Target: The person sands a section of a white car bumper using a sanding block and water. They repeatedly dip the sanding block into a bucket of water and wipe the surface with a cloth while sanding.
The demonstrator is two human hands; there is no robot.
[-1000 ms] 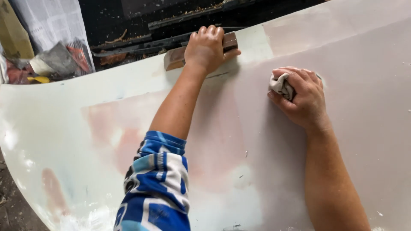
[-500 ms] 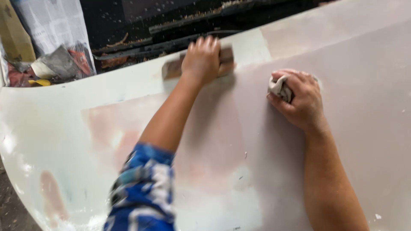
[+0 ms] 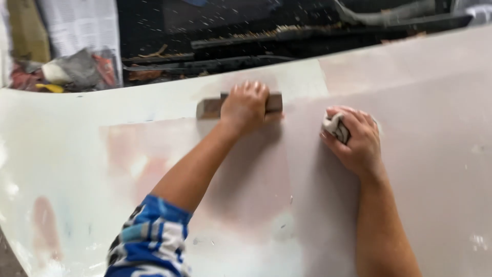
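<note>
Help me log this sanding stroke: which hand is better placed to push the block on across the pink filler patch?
Left. The left hand lies flat on the sanding block, which sits on the white panel at the patch's top edge. The right hand is closed around a crumpled rag, apart from the block.

Two bare forearms reach up from the lower edge of the view. The left arm (image 3: 195, 174) wears a short sleeve (image 3: 146, 238) that ends above the elbow, patterned in bright blue, white and black blocks with some lighter blue patches. The right arm (image 3: 382, 225) is bare as far as it shows. Neither the left hand (image 3: 245, 105) nor the right hand (image 3: 356, 139) wears a glove, ring or watch.
</note>
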